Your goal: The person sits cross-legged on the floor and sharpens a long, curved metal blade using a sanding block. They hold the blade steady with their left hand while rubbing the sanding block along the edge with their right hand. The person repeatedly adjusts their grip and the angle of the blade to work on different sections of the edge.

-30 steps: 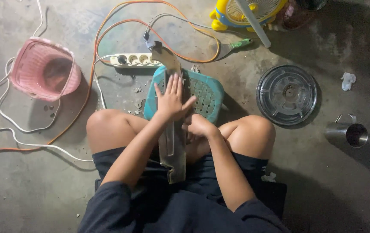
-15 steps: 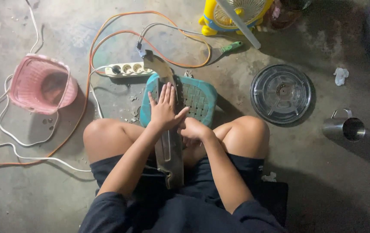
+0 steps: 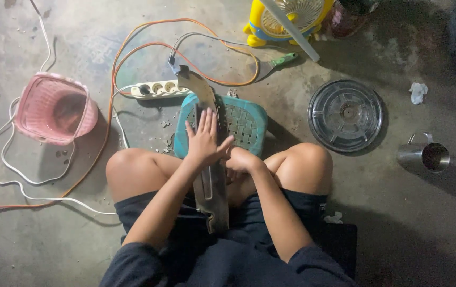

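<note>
Your left hand (image 3: 205,139) lies flat on a long metal blade (image 3: 210,159) across a teal stool (image 3: 241,125); your right hand (image 3: 243,159) grips beside it. Pink basket (image 3: 52,109) left, on the concrete floor (image 3: 398,212).

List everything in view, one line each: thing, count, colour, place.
long blade: 1, dull grey metal, running from the lap over the teal stool
stool: 1, teal woven top, on the floor between the knees
basket: 1, pink, tipped on its side at left
power strip: 1, white, beyond the stool
cords: several, orange, white and grey, looped over the floor at left and top
round lid: 1, clear, right of the stool
metal cup: 1, silver, far right
small fan: 1, yellow and blue, top edge
crumpled scrap: 1, white, top right
left hand: open, flat on the blade
right hand: curled beside the blade; grip unclear
</note>
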